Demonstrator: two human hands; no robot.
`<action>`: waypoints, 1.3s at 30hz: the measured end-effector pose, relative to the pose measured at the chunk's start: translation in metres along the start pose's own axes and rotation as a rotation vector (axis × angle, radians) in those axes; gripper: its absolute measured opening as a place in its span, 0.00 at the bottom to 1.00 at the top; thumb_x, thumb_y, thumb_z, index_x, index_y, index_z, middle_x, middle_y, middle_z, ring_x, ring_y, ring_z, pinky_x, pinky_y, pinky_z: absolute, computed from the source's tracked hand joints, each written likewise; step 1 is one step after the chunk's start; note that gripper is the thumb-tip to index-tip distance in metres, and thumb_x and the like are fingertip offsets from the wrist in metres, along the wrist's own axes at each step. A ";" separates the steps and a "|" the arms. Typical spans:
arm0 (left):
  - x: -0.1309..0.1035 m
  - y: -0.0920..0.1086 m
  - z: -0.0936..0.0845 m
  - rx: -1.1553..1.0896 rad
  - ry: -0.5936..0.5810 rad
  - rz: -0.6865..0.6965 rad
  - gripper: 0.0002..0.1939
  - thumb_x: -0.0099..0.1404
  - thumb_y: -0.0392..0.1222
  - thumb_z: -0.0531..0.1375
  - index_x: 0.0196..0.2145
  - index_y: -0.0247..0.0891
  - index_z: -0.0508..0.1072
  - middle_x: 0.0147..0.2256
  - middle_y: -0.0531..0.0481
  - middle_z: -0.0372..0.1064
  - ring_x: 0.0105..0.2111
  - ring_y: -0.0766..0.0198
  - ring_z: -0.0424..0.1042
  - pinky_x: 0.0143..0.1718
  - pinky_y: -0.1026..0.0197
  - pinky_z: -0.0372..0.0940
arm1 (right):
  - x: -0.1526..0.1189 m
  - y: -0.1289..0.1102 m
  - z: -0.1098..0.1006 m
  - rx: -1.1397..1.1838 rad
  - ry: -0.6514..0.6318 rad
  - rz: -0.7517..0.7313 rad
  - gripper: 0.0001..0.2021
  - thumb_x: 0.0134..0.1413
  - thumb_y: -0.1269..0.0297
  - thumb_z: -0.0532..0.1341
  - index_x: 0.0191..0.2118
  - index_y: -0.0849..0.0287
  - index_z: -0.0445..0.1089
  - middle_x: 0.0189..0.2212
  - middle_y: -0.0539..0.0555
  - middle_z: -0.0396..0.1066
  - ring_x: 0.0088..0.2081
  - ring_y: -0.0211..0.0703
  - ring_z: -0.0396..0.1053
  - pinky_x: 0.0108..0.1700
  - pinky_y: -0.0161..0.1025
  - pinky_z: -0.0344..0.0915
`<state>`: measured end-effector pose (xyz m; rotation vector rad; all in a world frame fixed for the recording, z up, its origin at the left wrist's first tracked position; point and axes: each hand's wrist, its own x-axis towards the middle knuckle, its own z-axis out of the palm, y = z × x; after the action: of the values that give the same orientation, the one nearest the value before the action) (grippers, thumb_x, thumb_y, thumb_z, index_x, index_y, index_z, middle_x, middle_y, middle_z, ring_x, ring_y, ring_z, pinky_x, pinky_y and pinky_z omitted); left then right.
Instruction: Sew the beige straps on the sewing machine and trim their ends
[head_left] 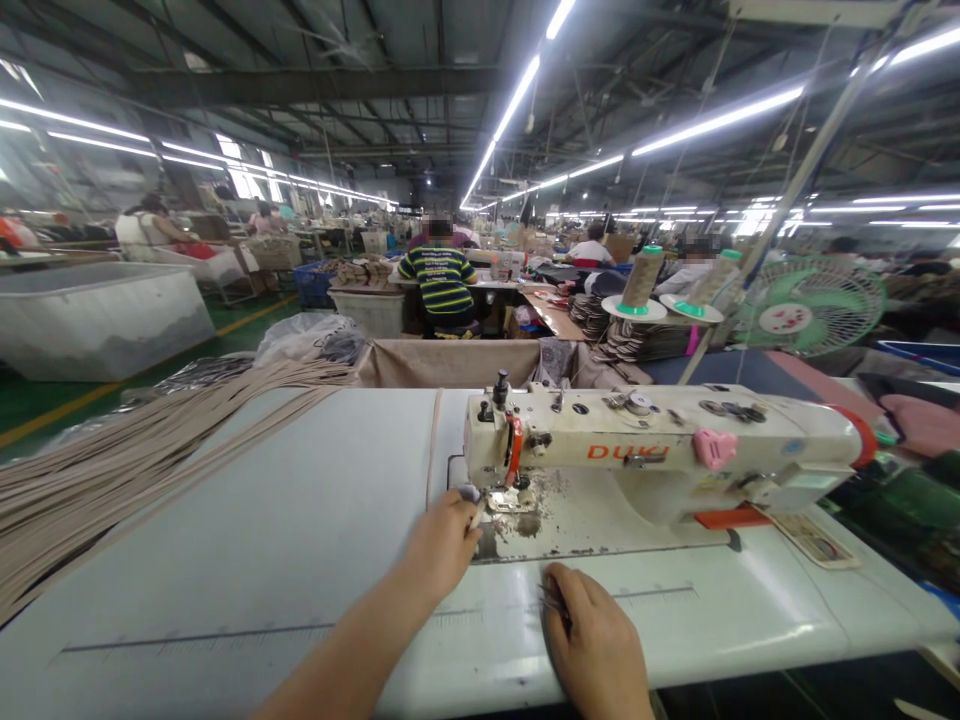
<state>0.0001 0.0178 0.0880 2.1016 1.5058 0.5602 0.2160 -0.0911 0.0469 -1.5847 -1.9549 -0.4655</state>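
Note:
A white sewing machine (660,450) with orange lettering stands on a pale grey work table (247,540). My left hand (442,545) reaches to the presser foot (510,495), fingertips pinching a thin beige strip at the needle plate. One such strip (433,440) runs from there away over the table's far edge. My right hand (596,640) rests on the table in front of the machine, fingers closed on a small dark metal tool (551,600), partly hidden.
A thick bundle of long beige strips (112,470) fans across the table's left side. Two thread cones (637,285) stand behind the machine, a green fan (814,305) to the right. Other workers sit at tables further back, one in a striped shirt (442,280).

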 end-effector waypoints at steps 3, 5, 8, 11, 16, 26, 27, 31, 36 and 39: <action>-0.007 0.016 0.006 0.035 -0.036 -0.076 0.05 0.68 0.35 0.60 0.39 0.35 0.77 0.45 0.44 0.69 0.38 0.63 0.73 0.43 0.62 0.65 | 0.001 -0.001 -0.002 0.013 0.004 -0.007 0.15 0.52 0.74 0.57 0.45 0.55 0.65 0.33 0.52 0.77 0.33 0.45 0.76 0.36 0.39 0.71; -0.010 0.026 0.009 0.072 -0.090 -0.109 0.08 0.69 0.35 0.57 0.42 0.34 0.76 0.47 0.41 0.69 0.41 0.59 0.74 0.47 0.60 0.66 | 0.000 -0.002 -0.003 0.023 0.004 -0.004 0.16 0.51 0.75 0.56 0.46 0.55 0.65 0.33 0.52 0.76 0.33 0.45 0.76 0.36 0.39 0.70; -0.015 0.036 0.010 0.095 -0.149 -0.110 0.15 0.68 0.30 0.53 0.49 0.30 0.74 0.48 0.38 0.69 0.45 0.56 0.75 0.51 0.59 0.66 | -0.002 -0.001 -0.003 0.033 -0.009 0.009 0.17 0.50 0.75 0.56 0.47 0.55 0.65 0.32 0.51 0.76 0.33 0.45 0.75 0.35 0.40 0.70; -0.024 0.042 0.008 0.082 -0.209 -0.087 0.24 0.66 0.27 0.54 0.60 0.27 0.66 0.52 0.34 0.68 0.48 0.56 0.75 0.54 0.60 0.66 | -0.006 -0.001 0.000 0.045 -0.020 0.026 0.17 0.50 0.75 0.57 0.47 0.55 0.66 0.33 0.51 0.76 0.34 0.47 0.76 0.36 0.41 0.71; -0.049 0.062 -0.003 0.125 -0.341 -0.068 0.34 0.63 0.28 0.59 0.66 0.29 0.59 0.63 0.30 0.59 0.58 0.51 0.71 0.61 0.57 0.63 | -0.009 0.001 0.002 0.114 -0.062 0.066 0.18 0.51 0.75 0.58 0.48 0.55 0.68 0.34 0.52 0.77 0.35 0.48 0.76 0.38 0.42 0.72; -0.054 0.031 0.014 0.192 -0.091 0.173 0.20 0.63 0.29 0.60 0.53 0.35 0.71 0.59 0.38 0.65 0.60 0.50 0.68 0.65 0.51 0.62 | -0.026 0.012 -0.035 0.725 -0.036 0.512 0.11 0.67 0.56 0.57 0.42 0.53 0.76 0.37 0.52 0.80 0.39 0.44 0.77 0.44 0.36 0.73; -0.052 0.022 0.019 0.181 -0.059 0.224 0.20 0.64 0.29 0.58 0.54 0.35 0.71 0.59 0.37 0.65 0.59 0.51 0.69 0.64 0.51 0.64 | -0.033 0.015 -0.041 0.748 -0.022 0.573 0.14 0.68 0.53 0.57 0.41 0.54 0.77 0.36 0.53 0.79 0.40 0.45 0.77 0.44 0.37 0.73; -0.045 -0.008 0.039 0.154 0.032 0.397 0.15 0.69 0.38 0.54 0.51 0.37 0.70 0.53 0.37 0.72 0.53 0.50 0.76 0.56 0.50 0.71 | -0.071 0.032 -0.060 0.712 0.028 0.796 0.21 0.67 0.45 0.55 0.37 0.55 0.76 0.29 0.51 0.75 0.34 0.45 0.73 0.40 0.38 0.70; -0.032 -0.040 0.054 0.218 0.112 0.528 0.12 0.71 0.47 0.53 0.44 0.41 0.71 0.43 0.44 0.76 0.43 0.52 0.79 0.41 0.56 0.74 | -0.134 0.079 -0.075 0.522 0.218 1.078 0.26 0.62 0.38 0.55 0.34 0.57 0.76 0.25 0.50 0.71 0.31 0.44 0.70 0.36 0.39 0.67; -0.021 -0.060 0.062 0.241 0.130 0.649 0.11 0.70 0.48 0.55 0.42 0.41 0.72 0.42 0.43 0.76 0.43 0.53 0.79 0.44 0.59 0.74 | -0.175 0.110 -0.084 0.423 0.371 1.286 0.29 0.55 0.34 0.57 0.35 0.59 0.77 0.26 0.53 0.73 0.31 0.47 0.72 0.35 0.41 0.67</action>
<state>-0.0151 0.0042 0.0019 2.8027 0.9597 0.7804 0.3633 -0.2498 -0.0074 -1.8840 -0.4537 0.1833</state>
